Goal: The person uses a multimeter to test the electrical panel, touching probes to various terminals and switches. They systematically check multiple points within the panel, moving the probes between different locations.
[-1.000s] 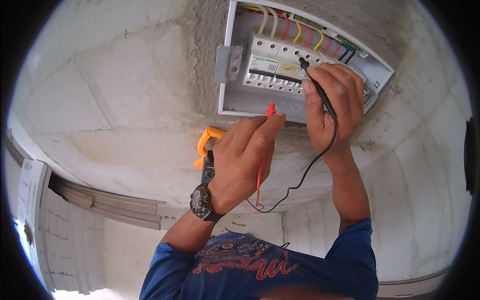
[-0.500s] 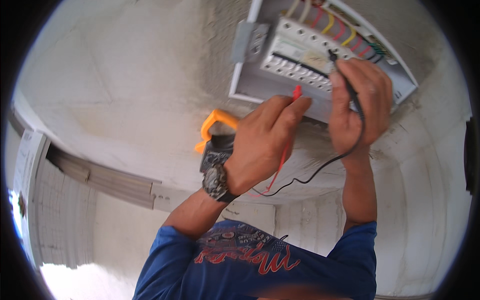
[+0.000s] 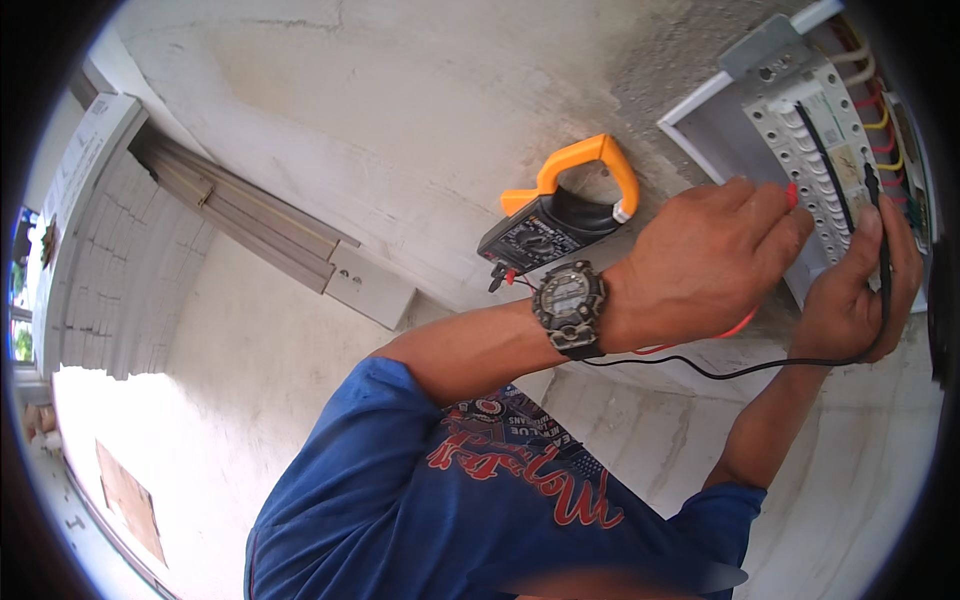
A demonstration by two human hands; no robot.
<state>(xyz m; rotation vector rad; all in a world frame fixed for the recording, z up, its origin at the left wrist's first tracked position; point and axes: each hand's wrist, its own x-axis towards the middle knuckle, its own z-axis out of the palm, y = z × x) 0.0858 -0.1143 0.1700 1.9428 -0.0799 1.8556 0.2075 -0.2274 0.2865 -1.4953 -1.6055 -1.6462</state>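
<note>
My left hand, with a watch on its wrist, is closed round a red test probe. The red probe's end points at the lower row of screw holes on the breaker row; whether it touches cannot be told. My right hand grips a black test probe, its tip at or close to the opposite row of holes. A black lead runs from it behind my left wrist. The clamp meter, black with an orange jaw, is against the wall beside my left hand, with plugs at its end.
The breakers sit in a white metal enclosure with a grey bracket at its corner. Red, yellow and white wires run along its far side. Grey trunking crosses the pale wall at left.
The view has swung, so the enclosure and both hands appear farther right and the clamp meter shows more fully. Both hands still hold their probes at the breakers.
</note>
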